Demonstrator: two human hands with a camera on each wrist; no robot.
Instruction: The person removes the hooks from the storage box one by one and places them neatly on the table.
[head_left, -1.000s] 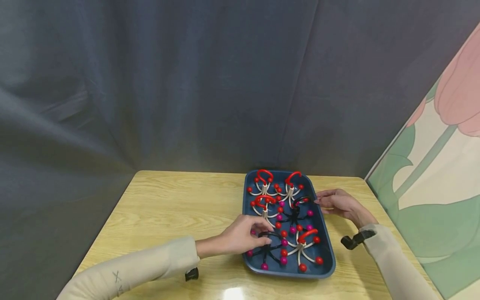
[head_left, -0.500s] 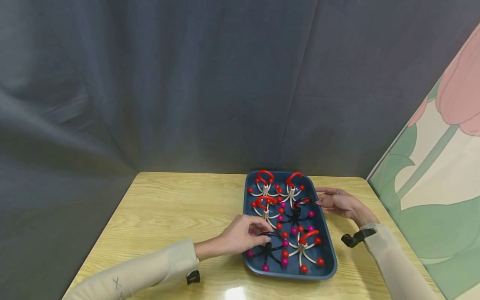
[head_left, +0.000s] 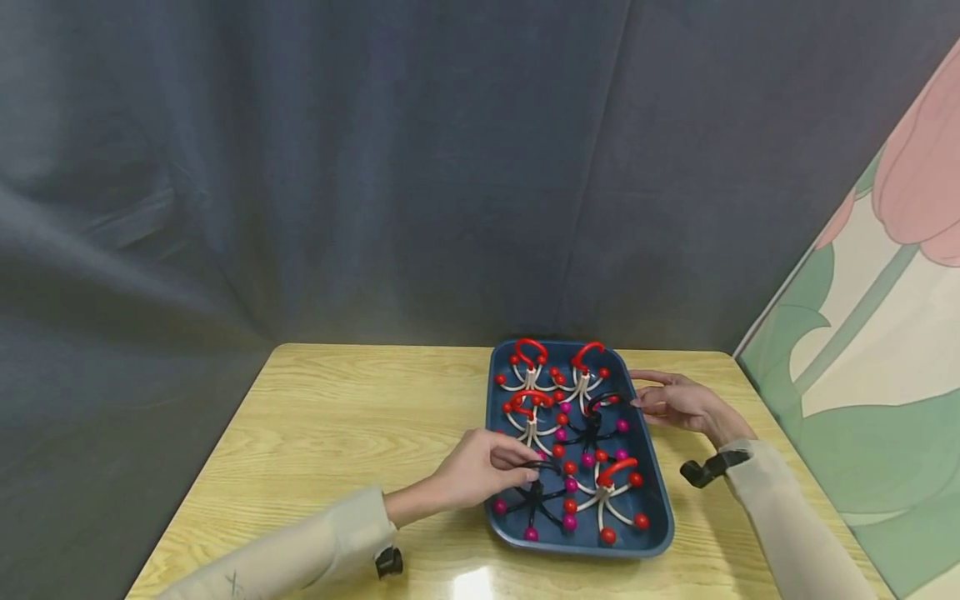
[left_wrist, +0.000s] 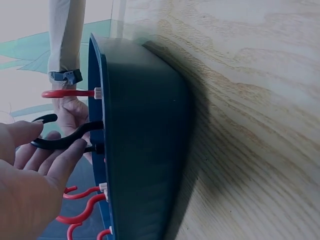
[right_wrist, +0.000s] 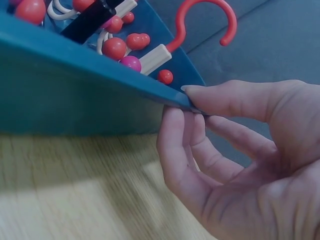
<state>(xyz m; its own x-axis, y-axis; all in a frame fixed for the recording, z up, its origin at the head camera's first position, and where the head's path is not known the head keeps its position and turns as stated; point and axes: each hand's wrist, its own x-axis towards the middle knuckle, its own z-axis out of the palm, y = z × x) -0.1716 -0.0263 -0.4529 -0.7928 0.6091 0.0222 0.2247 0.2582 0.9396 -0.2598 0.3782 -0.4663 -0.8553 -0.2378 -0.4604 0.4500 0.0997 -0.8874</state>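
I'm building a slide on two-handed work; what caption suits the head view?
Left hand holding a black hook over a blue tray, which the right hand grips at one side.

Pink-tipped black hooked rack stands upright inside blue tray.

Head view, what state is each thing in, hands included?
Tray, open-topped, loaded
Nearer black-hooked piece, upright, gripped
Farther black-hooked piece, upright in tray
Four red-hooked pieces, upright in tray
Left hand, gripping nearer black-hooked piece
Right hand, pinching tray rim
Curtain, hanging
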